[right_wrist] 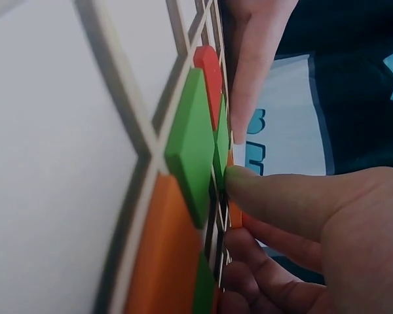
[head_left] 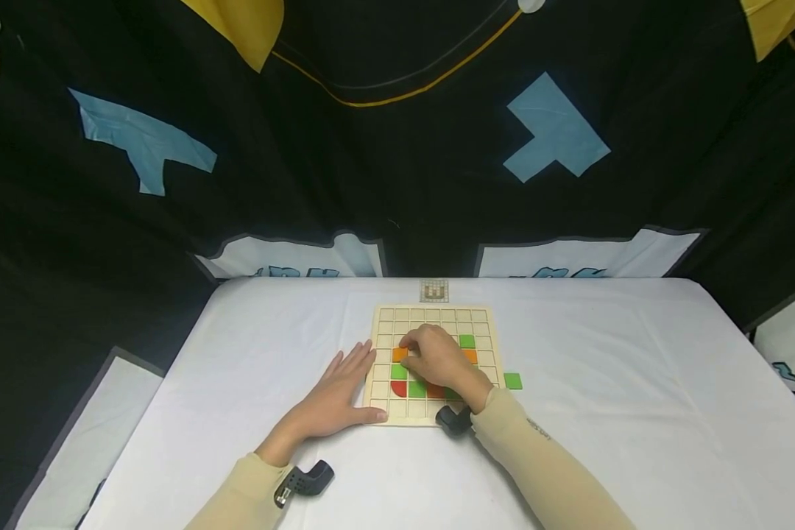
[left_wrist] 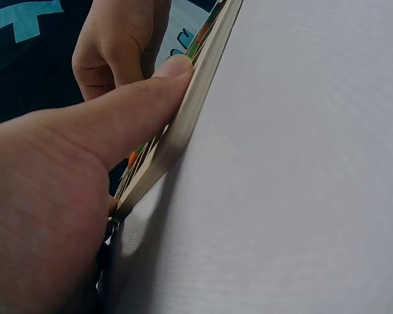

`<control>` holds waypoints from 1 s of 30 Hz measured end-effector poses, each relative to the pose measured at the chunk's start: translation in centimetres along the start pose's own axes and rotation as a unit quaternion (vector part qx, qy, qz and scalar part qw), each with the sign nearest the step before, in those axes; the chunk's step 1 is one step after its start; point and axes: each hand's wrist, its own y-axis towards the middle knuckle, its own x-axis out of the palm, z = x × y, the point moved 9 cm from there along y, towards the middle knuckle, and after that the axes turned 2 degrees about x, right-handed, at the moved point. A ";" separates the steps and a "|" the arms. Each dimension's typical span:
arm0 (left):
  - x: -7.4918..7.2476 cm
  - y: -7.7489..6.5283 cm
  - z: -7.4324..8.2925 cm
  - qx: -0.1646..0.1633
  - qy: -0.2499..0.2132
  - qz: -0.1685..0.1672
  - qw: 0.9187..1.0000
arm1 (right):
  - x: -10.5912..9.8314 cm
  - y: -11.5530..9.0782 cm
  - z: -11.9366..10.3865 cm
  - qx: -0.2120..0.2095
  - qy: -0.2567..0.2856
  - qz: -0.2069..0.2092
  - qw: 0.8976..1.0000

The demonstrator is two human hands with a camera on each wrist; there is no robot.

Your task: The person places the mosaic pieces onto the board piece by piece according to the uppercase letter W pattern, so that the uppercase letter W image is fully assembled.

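A square wooden grid board (head_left: 387,414) holds green, orange and red tiles in its cells. My right hand (head_left: 437,361) is over its middle, thumb and curled fingers around an orange tile (head_left: 400,355). The right wrist view shows this orange tile (right_wrist: 235,212) between the thumb and fingers. Just below it sits a green tile (head_left: 399,372), with a red rounded piece (head_left: 399,388) underneath. My left hand (head_left: 334,394) lies spread along the board's left side, thumb on its lower edge. In the left wrist view, that thumb (left_wrist: 144,98) presses the board's rim.
A loose green tile (head_left: 513,380) lies on the white tablecloth (head_left: 623,383), right of the board. Behind the board is a small printed grid card (head_left: 433,291). A black curtain (head_left: 397,169) hangs at the back. Black wrist devices (head_left: 308,480) project beside both hands.
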 end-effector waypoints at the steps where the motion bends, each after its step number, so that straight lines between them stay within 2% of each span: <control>1: 0.0 0.0 0.0 0.000 0.001 0.001 1.000 | 0.0 0.0 0.0 0.000 0.001 -0.001 1.000; 12: 0.1 0.1 -0.2 0.005 0.007 0.001 1.000 | -0.2 0.1 -0.2 -0.018 -0.013 0.008 1.000; 20: 0.2 0.0 -0.2 -0.003 0.006 -0.005 1.000 | -0.1 0.1 -0.3 -0.011 -0.022 0.001 1.000; 30: 0.2 0.0 -0.2 -0.001 0.003 -0.005 1.000 | -0.2 0.1 0.0 -0.008 -0.029 0.012 0.999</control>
